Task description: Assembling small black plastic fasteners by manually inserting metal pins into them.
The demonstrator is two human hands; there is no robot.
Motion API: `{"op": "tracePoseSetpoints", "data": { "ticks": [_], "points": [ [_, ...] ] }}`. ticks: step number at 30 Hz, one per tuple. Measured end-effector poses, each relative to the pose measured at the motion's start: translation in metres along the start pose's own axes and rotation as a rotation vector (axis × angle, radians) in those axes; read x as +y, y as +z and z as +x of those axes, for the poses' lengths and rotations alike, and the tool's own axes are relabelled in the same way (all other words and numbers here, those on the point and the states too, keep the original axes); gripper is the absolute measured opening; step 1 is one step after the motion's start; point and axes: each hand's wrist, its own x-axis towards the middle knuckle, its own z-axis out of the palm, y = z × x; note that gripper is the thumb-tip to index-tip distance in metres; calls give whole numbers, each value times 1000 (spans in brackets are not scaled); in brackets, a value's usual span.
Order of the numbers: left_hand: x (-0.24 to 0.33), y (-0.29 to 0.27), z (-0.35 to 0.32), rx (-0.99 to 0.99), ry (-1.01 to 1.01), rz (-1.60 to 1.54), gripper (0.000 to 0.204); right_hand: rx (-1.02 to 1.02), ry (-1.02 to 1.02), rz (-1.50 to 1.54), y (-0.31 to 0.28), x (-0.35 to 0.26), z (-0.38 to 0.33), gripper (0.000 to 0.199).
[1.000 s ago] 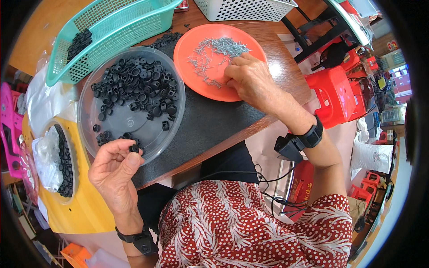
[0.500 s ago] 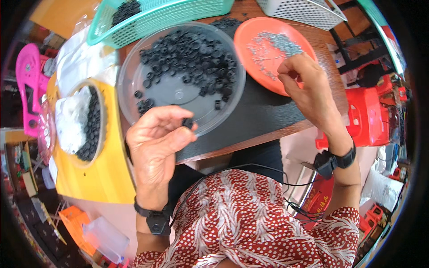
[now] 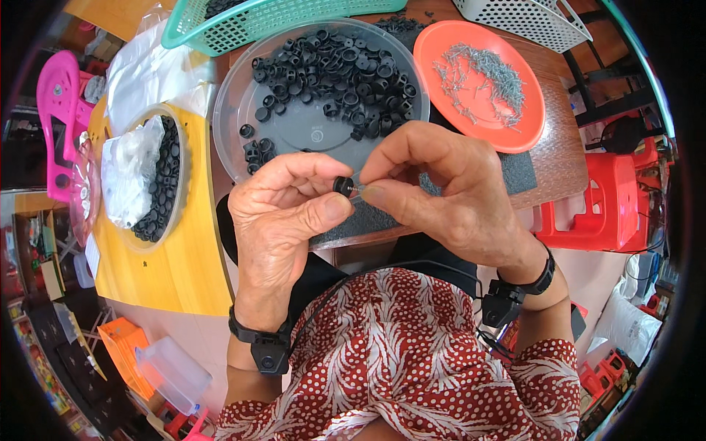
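Observation:
Between the thumb and forefinger of my left hand (image 3: 283,209) is a small round black plastic cap (image 3: 343,185). My right hand (image 3: 441,195) pinches a thin silver screw (image 3: 356,189), its end at the cap's right side; whether it has entered a hole is too small to tell. Beyond my hands stands a round clear tub (image 3: 234,81) with a heap of similar black plastic parts (image 3: 346,73). An orange-red plate (image 3: 460,121), farther right, bears a pile of small silver screws (image 3: 496,77).
A teal basket (image 3: 279,28) and a white perforated basket (image 3: 507,18) stand at the back. To the left, a yellow board (image 3: 184,272) carries an oval container (image 3: 184,173) with black parts and a white plastic bag (image 3: 132,173). A red stool (image 3: 599,209) is at the right.
My right hand has come from the plate to my left hand, bringing a screw to the black cap. My left hand has shifted slightly right and up with the cap.

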Motion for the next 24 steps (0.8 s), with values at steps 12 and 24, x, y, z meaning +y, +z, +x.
{"op": "tracePoseSetpoints", "data": {
  "ticks": [12, 24],
  "points": [
    [-3, 2, -1, -47, 274, 363, 28, 35, 71, 35, 5, 4, -1, 7],
    [-9, 3, -17, 81, 211, 273, 22, 69, 87, 113, 18, 7, -5, 8]
  ]
}}
